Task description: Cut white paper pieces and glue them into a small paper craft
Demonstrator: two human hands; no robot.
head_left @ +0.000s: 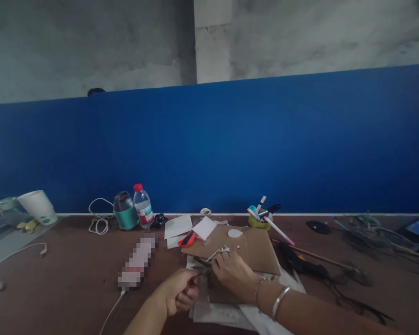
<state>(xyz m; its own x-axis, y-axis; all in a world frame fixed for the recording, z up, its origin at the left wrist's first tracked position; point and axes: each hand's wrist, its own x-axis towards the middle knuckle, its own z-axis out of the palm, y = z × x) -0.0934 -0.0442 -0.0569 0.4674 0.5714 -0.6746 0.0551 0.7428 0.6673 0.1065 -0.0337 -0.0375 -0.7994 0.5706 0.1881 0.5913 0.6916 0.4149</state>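
Nearest, two bare hands worked at the desk's front. Left hand (182, 291): fingers curled tight, apparently around the near end of one slim dark implement (203, 262), too blurred to identify. Right hand (233, 275): fingers bent down at its far side; could not tell whether they gripped it or merely rested there. The implement lay between both hands, at the left part of one brown cardboard sheet (260, 253). Two bracelets circled the right wrist: one silver bangle (281, 300), one thin chain (257, 289).

Under the cardboard, several white sheets (214, 315), overlapping, count uncertain. Just beyond the right fingers, one thin white stick (213, 255); farther up the cardboard, one white rounded cutout (235, 233). To the left, one pixelated phone (138, 264) with one white cable (111, 312) attached. To the right, one black-handled tool (303, 264).

Past these, one red-orange object (187, 239) beside three white paper pieces (178, 227). Toward the rear edge stood one red-capped bottle (144, 208), touching or just beside one teal container (126, 219); rightward, one yellow-green holder (259, 225) with several pens. Far left, one tilted white cup (38, 207). Behind everything, one blue partition (209, 149), then a grey wall (300, 37).
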